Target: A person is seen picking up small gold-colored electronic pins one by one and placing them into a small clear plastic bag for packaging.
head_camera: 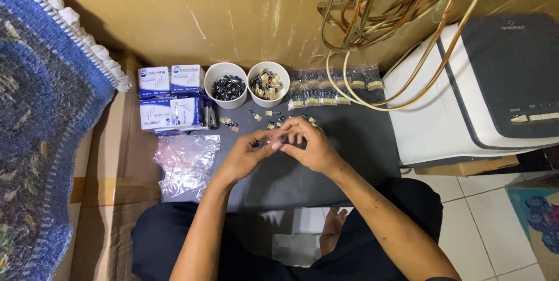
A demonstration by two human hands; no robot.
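1. Both hands meet over the middle of the dark mat (355, 158). The left hand (244, 156) and right hand (311, 147) are curled in with fingertips pinched together on something small and clear, looks like a little plastic bag (275, 138). It's held up off the mat, just in front of the loose parts, probably so both hands can work its opening. What's inside is too small to tell.

2. Loose small parts (273, 121) are scattered on the mat just past the fingers, close enough to grab without reaching.

3. Two white cups sit behind them: the left cup (226, 85) has dark pieces, the right cup (268, 83) has mixed tan and dark ones. Seems sorted by kind.

4. Strips of taped parts (332, 89) lie to the right of the cups, against the wall.

5. Blue-and-white boxes (170, 97) are stacked at the mat's left, with a pile of clear bags (186, 164) right below them, handy for the left hand.

6. A white and grey machine (483, 89) sits at right, with a coil of clear cable (396, 13) draping over it.
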